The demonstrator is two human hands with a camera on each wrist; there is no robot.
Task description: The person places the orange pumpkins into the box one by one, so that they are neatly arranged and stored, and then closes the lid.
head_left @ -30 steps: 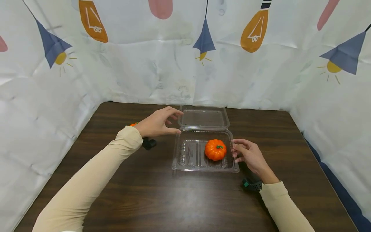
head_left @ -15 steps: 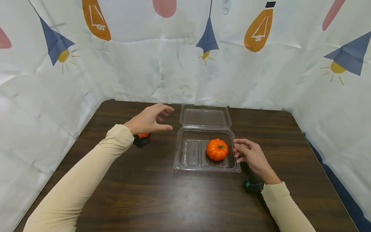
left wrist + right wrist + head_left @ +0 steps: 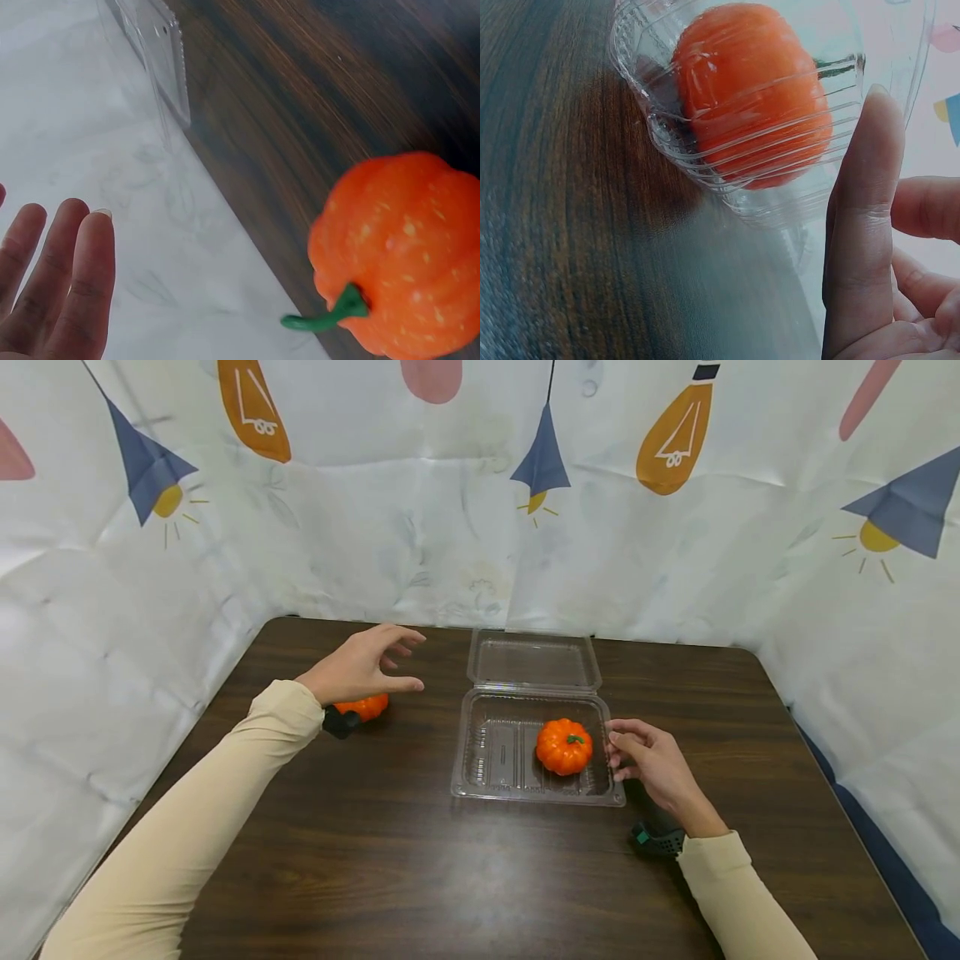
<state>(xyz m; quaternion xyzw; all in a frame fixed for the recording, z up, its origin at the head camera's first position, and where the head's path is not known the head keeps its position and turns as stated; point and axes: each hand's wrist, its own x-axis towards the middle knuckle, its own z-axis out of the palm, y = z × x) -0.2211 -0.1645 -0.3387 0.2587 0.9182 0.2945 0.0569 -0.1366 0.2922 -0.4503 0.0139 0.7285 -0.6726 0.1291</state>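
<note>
A clear plastic clamshell container (image 3: 487,793) lies with its lid folded back, toward the far edge of the table. Inside its right half sits an orange toy pumpkin (image 3: 564,747) with a green stem. My right hand (image 3: 651,766) holds the container's right rim, thumb and fingertips at the edge; the right wrist view shows the pumpkin (image 3: 750,97) through the ribbed wall. My left hand (image 3: 363,664) hovers left of the container, fingers spread from the thumb and holding nothing. Below its wrist is a second orange pumpkin (image 3: 405,255), partly hidden in the head view.
The dark wooden table (image 3: 375,860) carries all of this. White printed cloth (image 3: 360,552) hangs behind it and along both sides. A dark wrist camera (image 3: 341,722) sits under the left wrist, another (image 3: 654,841) under the right.
My left hand has drawn away leftward from the container, uncovering more of the second pumpkin. My right hand stays at the rim. The head view has shifted slightly.
</note>
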